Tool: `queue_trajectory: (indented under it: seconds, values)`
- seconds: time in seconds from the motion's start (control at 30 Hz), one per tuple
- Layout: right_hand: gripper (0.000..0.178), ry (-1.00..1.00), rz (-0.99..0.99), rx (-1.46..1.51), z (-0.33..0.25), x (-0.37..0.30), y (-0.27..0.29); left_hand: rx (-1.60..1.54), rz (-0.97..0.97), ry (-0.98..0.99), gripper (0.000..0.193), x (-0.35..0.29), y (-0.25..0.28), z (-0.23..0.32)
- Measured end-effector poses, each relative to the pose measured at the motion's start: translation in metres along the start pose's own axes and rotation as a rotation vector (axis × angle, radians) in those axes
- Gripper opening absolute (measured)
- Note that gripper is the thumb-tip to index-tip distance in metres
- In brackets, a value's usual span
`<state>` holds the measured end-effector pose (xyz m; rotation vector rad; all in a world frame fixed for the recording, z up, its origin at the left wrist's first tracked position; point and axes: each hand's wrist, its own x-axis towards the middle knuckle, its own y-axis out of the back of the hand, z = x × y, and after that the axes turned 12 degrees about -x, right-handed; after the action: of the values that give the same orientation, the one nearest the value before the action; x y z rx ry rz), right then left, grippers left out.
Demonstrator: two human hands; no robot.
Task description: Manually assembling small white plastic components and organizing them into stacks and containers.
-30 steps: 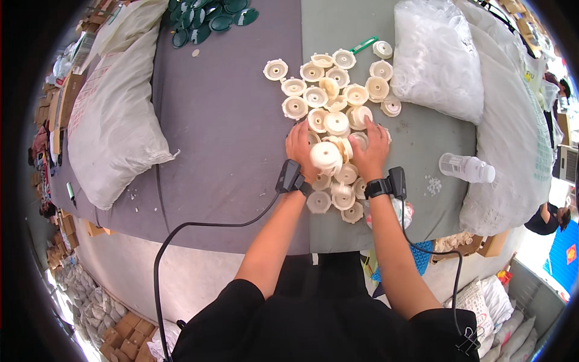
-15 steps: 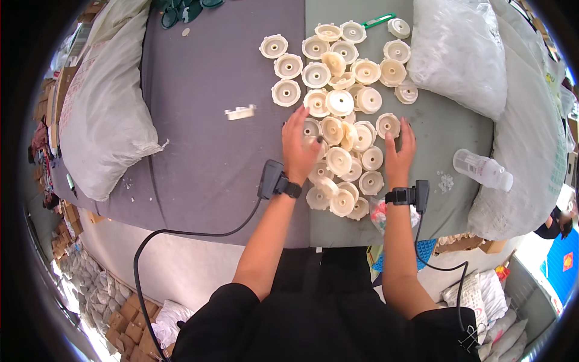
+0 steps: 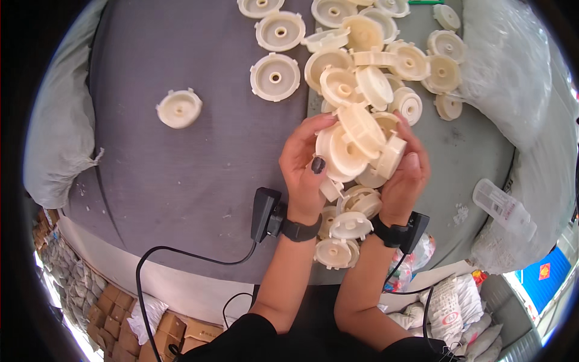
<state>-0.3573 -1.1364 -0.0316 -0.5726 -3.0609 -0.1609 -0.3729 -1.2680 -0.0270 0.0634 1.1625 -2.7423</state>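
Observation:
My left hand [image 3: 303, 172] and my right hand [image 3: 407, 181] curve around opposite sides of a clump of cream-coloured round plastic caps [image 3: 363, 130] with small tabs on their rims. Several caps are squeezed between my palms, some tipped on edge. The left fingers and thumb press against the clump's left side. On its right, the right fingers wrap the outer caps, their tips partly hidden. More caps [image 3: 351, 225] lie below, between my wrists, and others [image 3: 274, 77] spread beyond my hands. One lone cap [image 3: 179, 110] rests on the left of the grey cloth.
A stuffed white sack [image 3: 60, 114] borders the left side. Plastic bags [image 3: 506, 66] bulge along the right, with a clear bottle [image 3: 503, 208] beside them. White bits [image 3: 460, 215] lie near the bottle. Black cables [image 3: 199, 254] run from my wrist devices.
My hands have closed in from both sides, pushing the caps into a raised clump. The lone cap on the left, blurred and on edge before, now lies flat. The view has shifted closer.

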Motion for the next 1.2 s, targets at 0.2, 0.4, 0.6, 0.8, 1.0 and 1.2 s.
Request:
queue_trajectory:
  seconds: [0.2,0.4,0.6,0.8,1.0,1.2]
  values:
    - [0.056,-0.11,-0.163,0.206,-0.005,0.015,-0.011,-0.295,-0.057,0.221,0.057,0.015,-0.002,0.008]
    - [0.057,-0.31,-0.122,0.355,-0.016,0.029,-0.02,-0.597,0.084,0.289,0.051,0.03,0.0,0.001]
    - [0.055,-0.256,-0.061,0.535,-0.031,0.039,-0.033,-0.593,-0.03,0.182,0.05,0.05,0.001,0.024]
    - [0.049,-0.137,-0.064,-0.069,-0.038,0.024,0.002,0.074,-0.192,0.199,0.052,0.041,0.039,0.053]
    - [0.047,-0.192,0.159,-0.227,-0.025,-0.032,0.016,0.315,-0.285,0.02,0.044,0.019,0.057,0.06]
    - [0.049,0.011,0.111,-0.474,-0.003,-0.048,0.012,0.835,-0.461,-0.352,0.042,0.013,0.05,0.04]
